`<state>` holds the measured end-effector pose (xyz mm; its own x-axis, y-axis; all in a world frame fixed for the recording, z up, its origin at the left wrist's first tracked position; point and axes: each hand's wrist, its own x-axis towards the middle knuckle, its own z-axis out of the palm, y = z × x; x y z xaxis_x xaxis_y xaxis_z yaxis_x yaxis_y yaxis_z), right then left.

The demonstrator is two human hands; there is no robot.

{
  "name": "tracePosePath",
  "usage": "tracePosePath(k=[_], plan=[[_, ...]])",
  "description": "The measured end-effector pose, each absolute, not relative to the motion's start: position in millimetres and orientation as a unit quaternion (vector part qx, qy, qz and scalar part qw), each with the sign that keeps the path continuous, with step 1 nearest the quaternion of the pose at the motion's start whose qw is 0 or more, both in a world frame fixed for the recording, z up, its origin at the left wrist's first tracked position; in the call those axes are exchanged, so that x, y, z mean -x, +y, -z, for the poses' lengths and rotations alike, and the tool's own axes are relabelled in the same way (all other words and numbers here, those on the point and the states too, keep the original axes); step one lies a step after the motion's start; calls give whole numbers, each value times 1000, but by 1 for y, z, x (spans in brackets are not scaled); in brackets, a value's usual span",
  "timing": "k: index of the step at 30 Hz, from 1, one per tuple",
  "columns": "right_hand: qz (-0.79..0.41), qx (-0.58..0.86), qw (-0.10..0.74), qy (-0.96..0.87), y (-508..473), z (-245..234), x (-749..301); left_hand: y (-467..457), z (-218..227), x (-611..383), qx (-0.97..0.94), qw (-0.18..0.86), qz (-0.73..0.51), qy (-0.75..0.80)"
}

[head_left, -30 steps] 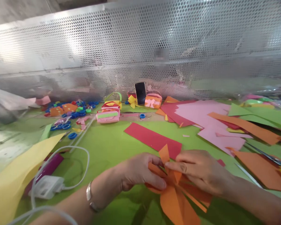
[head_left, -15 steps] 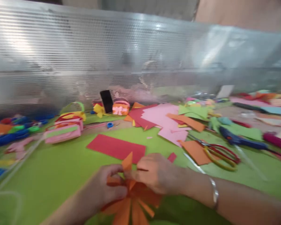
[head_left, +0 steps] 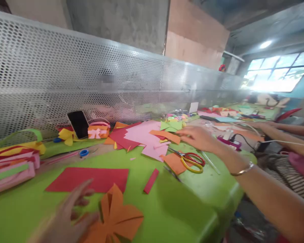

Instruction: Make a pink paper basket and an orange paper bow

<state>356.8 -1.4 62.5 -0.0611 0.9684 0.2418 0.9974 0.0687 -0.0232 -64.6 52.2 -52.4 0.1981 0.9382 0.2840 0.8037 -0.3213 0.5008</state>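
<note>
An orange paper flower [head_left: 124,221] with folded petals lies at the bottom of the view, partly cut off by the frame. Beside its left petals is my left hand [head_left: 76,211], blurred, with fingers apart; whether the thumb touches the paper I cannot tell. My right hand [head_left: 201,137] is stretched out over the paper scraps, fingers extended, hiding what lies beneath. Just below it are scissors [head_left: 192,162] with red and yellow handles and a clear stick [head_left: 210,163]. A red paper rectangle [head_left: 91,179] and a small red strip [head_left: 151,181] lie beyond the flower.
Pink paper sheets [head_left: 142,135] and a phone [head_left: 78,124] are near the perforated metal panel [head_left: 131,77]. Small paper baskets [head_left: 98,131] stand at the left. A co-worker's arm [head_left: 286,133] rests at the right, past a purple device [head_left: 229,143]. The green table [head_left: 184,209] ends at lower right.
My right hand has left the flower and reached forward and right over the scraps. My left hand has loosened from the flower, which now lies lower. The view has turned right.
</note>
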Motion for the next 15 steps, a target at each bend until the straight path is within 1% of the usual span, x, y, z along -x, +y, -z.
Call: tracePosePath(k=[3, 5, 7, 11, 15], plan=[[93, 783, 60, -613, -16, -33, -428, 58, 43, 69, -752, 132, -308, 568], [79, 811, 43, -578, -27, -11, -456, 56, 31, 69, -761, 140, -282, 567], [70, 820, 44, -567, -37, 8, -470, 48, 17, 66, -788, 151, -233, 549], [79, 818, 101, -561, -49, 27, -474, 29, -7, 57, -861, 192, -143, 448], [94, 816, 205, -533, -60, 13, -468, 20, -15, 54, -881, 211, -57, 420]])
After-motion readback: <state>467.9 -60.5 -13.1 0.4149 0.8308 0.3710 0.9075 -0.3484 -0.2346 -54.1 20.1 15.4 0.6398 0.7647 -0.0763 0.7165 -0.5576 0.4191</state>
